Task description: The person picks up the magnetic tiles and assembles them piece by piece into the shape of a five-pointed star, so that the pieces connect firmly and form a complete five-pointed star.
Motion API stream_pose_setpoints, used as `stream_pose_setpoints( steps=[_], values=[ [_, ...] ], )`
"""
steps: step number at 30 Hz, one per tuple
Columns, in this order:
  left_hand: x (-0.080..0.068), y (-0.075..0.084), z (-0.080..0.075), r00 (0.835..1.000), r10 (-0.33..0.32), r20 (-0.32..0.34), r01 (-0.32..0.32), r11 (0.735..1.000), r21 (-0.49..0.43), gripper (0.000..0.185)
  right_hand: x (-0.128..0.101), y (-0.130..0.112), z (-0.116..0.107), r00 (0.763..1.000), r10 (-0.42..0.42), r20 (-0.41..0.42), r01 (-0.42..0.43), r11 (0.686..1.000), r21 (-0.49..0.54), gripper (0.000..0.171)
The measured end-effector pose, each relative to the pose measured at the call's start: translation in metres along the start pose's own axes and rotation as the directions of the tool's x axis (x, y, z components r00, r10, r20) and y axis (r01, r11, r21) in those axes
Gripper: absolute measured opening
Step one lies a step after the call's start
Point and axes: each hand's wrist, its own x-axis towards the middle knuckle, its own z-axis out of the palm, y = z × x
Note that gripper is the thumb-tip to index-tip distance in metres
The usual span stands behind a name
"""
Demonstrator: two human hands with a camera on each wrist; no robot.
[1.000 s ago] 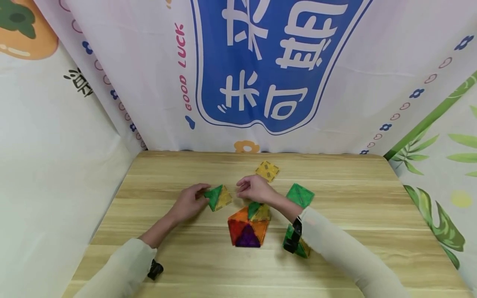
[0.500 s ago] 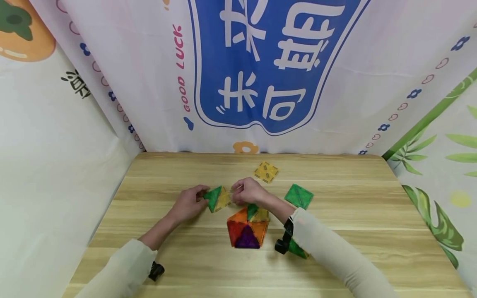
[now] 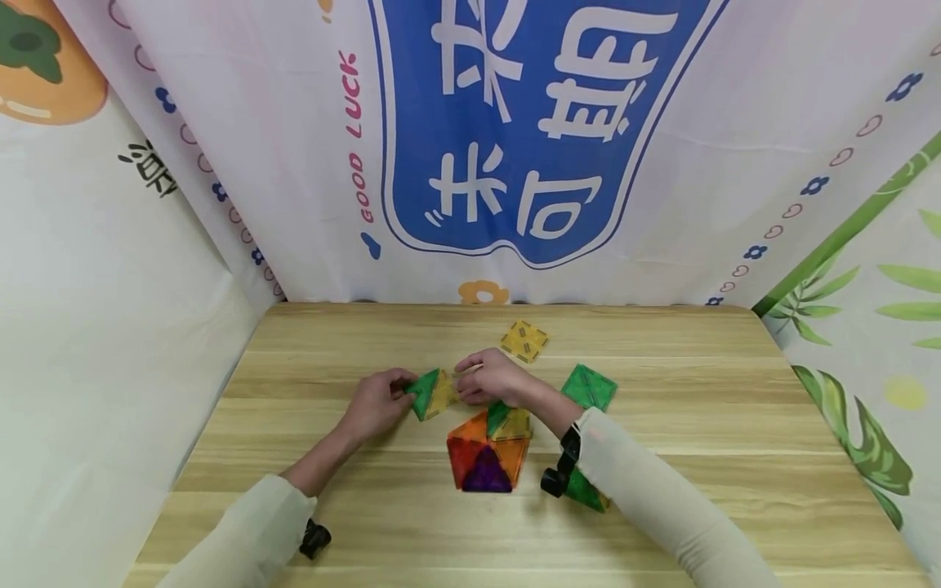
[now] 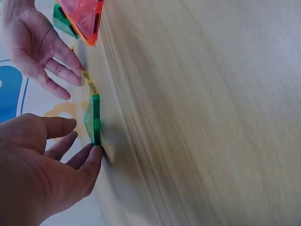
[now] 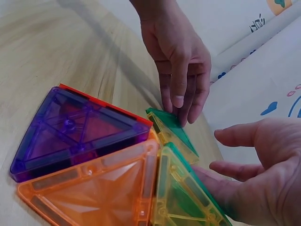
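Note:
On the wooden table [image 3: 353, 343] lie a green triangle tile [image 3: 422, 393] and a yellow tile [image 3: 444, 392], joined edge to edge. My left hand [image 3: 378, 398] touches the green tile's left corner with straight fingertips [image 5: 182, 106]. The left wrist view shows the same green tile [image 4: 93, 120] edge-on at those fingertips. My right hand [image 3: 487, 379] is open, and its fingers [image 4: 66, 70] reach to the yellow tile from the right. Just in front of it stands a raised cluster of tiles [image 3: 488, 447] in orange [image 5: 94, 190], purple [image 5: 75, 129], red, green and yellow.
A yellow square tile [image 3: 524, 340] lies near the back edge and a green square tile [image 3: 590, 386] to the right. Another green and yellow tile [image 3: 586, 491] is partly hidden under my right forearm. Printed cloth walls [image 3: 515, 147] close in the back and both sides.
My right hand has moved a little left, bringing its fingertips up to the yellow tile. The left hand and the joined tiles have barely shifted.

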Motion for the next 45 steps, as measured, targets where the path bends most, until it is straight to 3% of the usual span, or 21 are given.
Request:
stream_pose_setpoints(
  steps=[6,16,22,30,37,45],
  values=[
    [0.002,0.003,0.006,0.999,-0.032,-0.013,0.032,0.998,-0.056,0.025,0.000,0.001,-0.003,1.000,0.000,-0.004,0.000,1.000,0.013,0.045],
    [0.008,0.000,0.014,0.997,-0.055,-0.054,0.052,0.997,-0.060,0.024,-0.002,0.000,-0.008,1.000,-0.003,-0.004,0.003,1.000,-0.015,0.043],
    [0.012,-0.001,0.021,0.997,-0.031,-0.068,0.028,0.999,-0.036,0.028,-0.001,-0.001,-0.006,1.000,-0.013,-0.017,0.012,0.999,-0.034,0.041],
    [0.010,0.006,0.024,0.998,0.022,-0.062,-0.017,0.997,0.069,0.033,-0.004,-0.003,-0.002,0.999,-0.034,-0.039,0.030,0.994,-0.101,0.039],
    [0.006,0.009,0.020,0.999,0.006,-0.039,-0.002,0.994,0.111,0.035,-0.009,-0.005,-0.009,1.000,-0.017,-0.025,0.013,0.988,-0.156,0.038],
    [0.006,0.007,0.020,1.000,0.014,-0.012,-0.012,0.992,0.122,0.037,-0.013,-0.009,-0.011,0.999,0.034,0.026,-0.031,0.991,-0.130,0.037]
  ],
)
